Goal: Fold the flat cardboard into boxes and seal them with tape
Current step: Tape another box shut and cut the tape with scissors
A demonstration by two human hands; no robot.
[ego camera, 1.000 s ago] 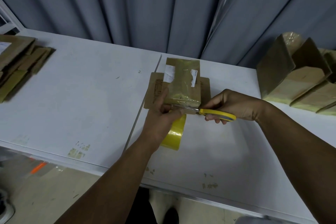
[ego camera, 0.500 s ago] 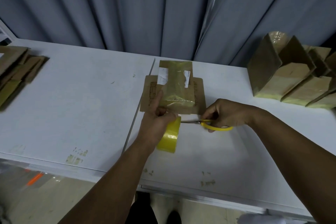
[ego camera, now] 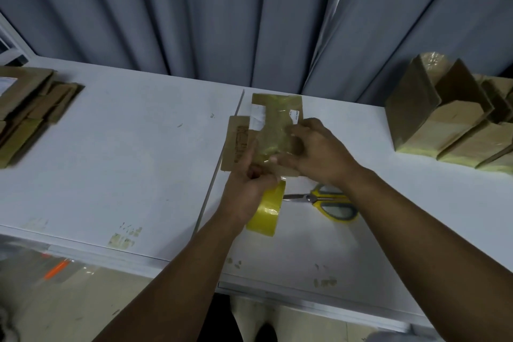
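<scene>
Now, the tape cut, you have laid the scissors on the table; your right hand, fingers flat, smooths the strip onto the cardboard box at mid-table, while your left hand grips the tape roll.

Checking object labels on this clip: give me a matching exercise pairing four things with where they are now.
1 yellow tape roll
2 yellow-handled scissors
3 stack of flat brown cardboard
4 folded brown cardboard boxes

A left end of the white table
B held by the left hand
C right end of the table
D lying untouched mid-table

Pairs: 1-B, 2-D, 3-A, 4-C
</scene>
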